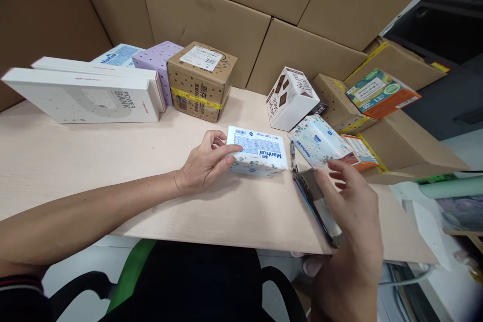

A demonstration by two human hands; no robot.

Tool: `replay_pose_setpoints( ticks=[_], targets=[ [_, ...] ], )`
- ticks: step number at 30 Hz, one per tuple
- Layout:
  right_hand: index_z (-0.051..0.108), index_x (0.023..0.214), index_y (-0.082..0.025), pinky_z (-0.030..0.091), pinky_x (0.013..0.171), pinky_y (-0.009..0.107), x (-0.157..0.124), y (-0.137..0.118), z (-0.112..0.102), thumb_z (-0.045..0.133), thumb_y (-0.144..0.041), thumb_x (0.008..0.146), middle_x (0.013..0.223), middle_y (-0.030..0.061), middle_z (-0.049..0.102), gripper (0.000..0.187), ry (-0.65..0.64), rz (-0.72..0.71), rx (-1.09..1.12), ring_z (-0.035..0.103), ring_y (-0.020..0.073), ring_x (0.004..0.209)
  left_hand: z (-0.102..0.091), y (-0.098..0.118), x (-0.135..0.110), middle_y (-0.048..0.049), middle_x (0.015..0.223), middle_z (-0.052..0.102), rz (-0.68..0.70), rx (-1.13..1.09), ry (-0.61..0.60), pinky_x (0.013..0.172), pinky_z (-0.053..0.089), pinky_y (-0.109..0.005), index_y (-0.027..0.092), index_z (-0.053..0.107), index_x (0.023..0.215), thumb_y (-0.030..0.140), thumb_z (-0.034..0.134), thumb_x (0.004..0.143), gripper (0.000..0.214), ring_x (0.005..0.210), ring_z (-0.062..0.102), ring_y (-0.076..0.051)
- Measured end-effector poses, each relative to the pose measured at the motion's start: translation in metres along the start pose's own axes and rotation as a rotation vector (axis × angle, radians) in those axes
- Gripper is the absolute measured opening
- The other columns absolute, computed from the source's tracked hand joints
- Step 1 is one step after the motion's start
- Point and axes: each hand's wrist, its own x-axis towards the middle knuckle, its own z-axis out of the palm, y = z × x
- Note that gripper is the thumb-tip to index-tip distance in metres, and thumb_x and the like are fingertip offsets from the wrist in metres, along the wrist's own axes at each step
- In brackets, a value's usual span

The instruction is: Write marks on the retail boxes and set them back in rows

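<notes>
A white tissue pack with blue Manhua print and a leaf pattern lies on the desk in front of me. My left hand grips its left end, thumb along the near side and index finger on top. To the right, my right hand is above a dark phone-like device, fingers curved and apart, nothing held. Its fingertips are close to the near corner of a second floral tissue pack; whether they touch it I cannot tell. That pack leans beside a white Super Meal box.
White power bank boxes, a purple box and a taped brown carton stand at the back left. Open cartons and an orange-green box crowd the right. Large cardboard boxes form a wall behind the desk.
</notes>
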Motion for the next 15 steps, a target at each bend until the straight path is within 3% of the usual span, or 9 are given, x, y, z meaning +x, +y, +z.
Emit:
replay_pose_setpoints(
  ticks=[3,6,12,15],
  targets=[
    [0.055,0.148,-0.02,0.05,0.1,0.062,-0.018,0.024,-0.011,0.06,-0.068,0.087,0.143,0.0207,0.062,0.078,-0.24,0.035,-0.293,0.058,0.0447,0.129,-0.001,0.002,0.001,-0.0082,0.123,0.042,0.025,0.025,0.002,0.096,0.057,-0.039,0.031,0.063,0.136,0.043,0.044,0.107,0.037,0.115,0.051,-0.021],
    [0.047,0.155,-0.022,0.05,0.102,0.062,-0.032,0.043,-0.012,0.059,-0.073,0.084,0.146,0.0181,0.06,0.088,-0.383,0.113,-0.355,0.053,0.0462,0.133,-0.003,0.004,0.003,-0.0097,0.127,0.041,0.09,0.068,0.012,0.1,0.055,-0.042,0.03,0.059,0.141,0.038,0.048,0.105,0.038,0.117,0.049,-0.023],
    [0.048,0.155,-0.016,0.043,0.11,0.063,-0.041,0.055,0.001,0.052,-0.074,0.087,0.145,0.0187,0.06,0.09,-0.355,0.119,-0.322,0.05,0.0471,0.134,-0.005,0.007,0.004,-0.0108,0.13,0.044,0.171,0.153,0.011,0.094,0.055,-0.04,0.028,0.056,0.139,0.034,0.05,0.103,0.037,0.114,0.051,-0.023],
    [0.049,0.155,-0.016,0.045,0.107,0.063,-0.042,0.056,0.002,0.052,-0.072,0.089,0.143,0.0198,0.061,0.087,-0.344,0.099,-0.333,0.051,0.0465,0.133,-0.005,0.007,0.004,-0.0109,0.13,0.047,0.172,0.17,-0.007,0.092,0.054,-0.04,0.027,0.06,0.134,0.034,0.05,0.103,0.033,0.113,0.052,-0.024]
  ],
)
